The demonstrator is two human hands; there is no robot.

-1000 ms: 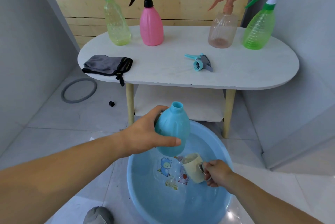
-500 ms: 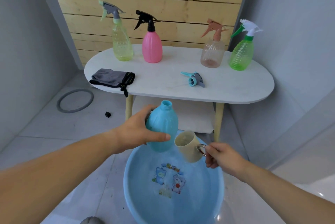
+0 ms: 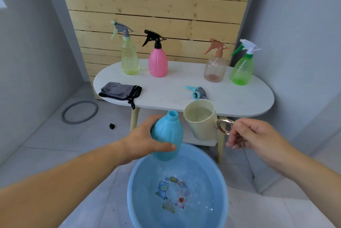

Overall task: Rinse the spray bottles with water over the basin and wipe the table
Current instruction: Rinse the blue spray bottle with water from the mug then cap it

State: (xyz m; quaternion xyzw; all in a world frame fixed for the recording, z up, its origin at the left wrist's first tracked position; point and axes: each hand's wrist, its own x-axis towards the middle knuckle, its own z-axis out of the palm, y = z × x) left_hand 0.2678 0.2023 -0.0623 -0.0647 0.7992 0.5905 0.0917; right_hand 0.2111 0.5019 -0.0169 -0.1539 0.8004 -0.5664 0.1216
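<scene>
Here the blue bottle (image 3: 167, 135) was gripped in the left hand (image 3: 142, 141) above the basin (image 3: 206, 172); the filled cup (image 3: 202, 126), seemingly pinched by the right hand (image 3: 252, 135), was best tipped slowly into its neck.

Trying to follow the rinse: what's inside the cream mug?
The cream mug holds water, its surface visible a little below the rim. The right hand holds its handle. The opaque wall hides how deep the water goes.

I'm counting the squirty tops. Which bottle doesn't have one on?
The blue bottle in the left hand, above the basin. Its neck is open; the yellow, pink, brown and green ones on the table wear theirs.
</scene>
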